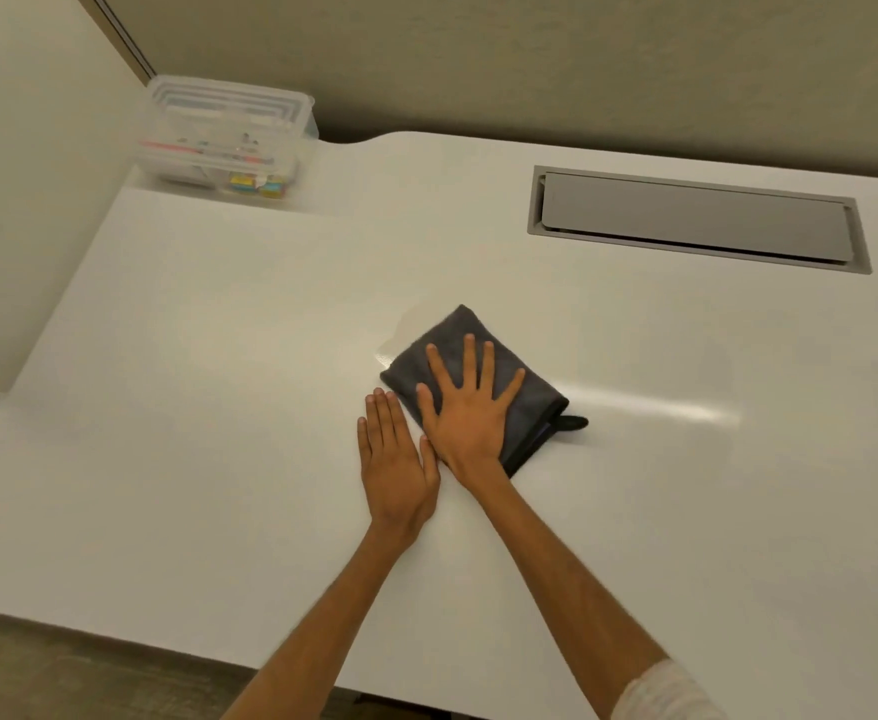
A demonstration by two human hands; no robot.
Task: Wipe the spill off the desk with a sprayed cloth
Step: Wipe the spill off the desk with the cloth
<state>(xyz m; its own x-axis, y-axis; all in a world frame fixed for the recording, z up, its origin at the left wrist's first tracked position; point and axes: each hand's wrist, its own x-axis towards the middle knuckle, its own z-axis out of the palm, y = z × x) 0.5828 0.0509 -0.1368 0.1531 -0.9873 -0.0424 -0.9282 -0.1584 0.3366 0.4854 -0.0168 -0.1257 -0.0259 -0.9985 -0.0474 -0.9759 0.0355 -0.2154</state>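
Grip: right hand (470,413) splayed flat, pressing folded grey cloth (478,376) mid-worktop (219,356) against faint spill (400,330) at its far-left edge; left hand (395,454) released, flat beside it, apparently bracing.

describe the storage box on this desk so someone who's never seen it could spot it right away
Start at the white desk and go to its far left corner, by the wall. The clear plastic box sits there with a lid on, small colourful items inside. It is the only container and the only see-through thing on the desk.
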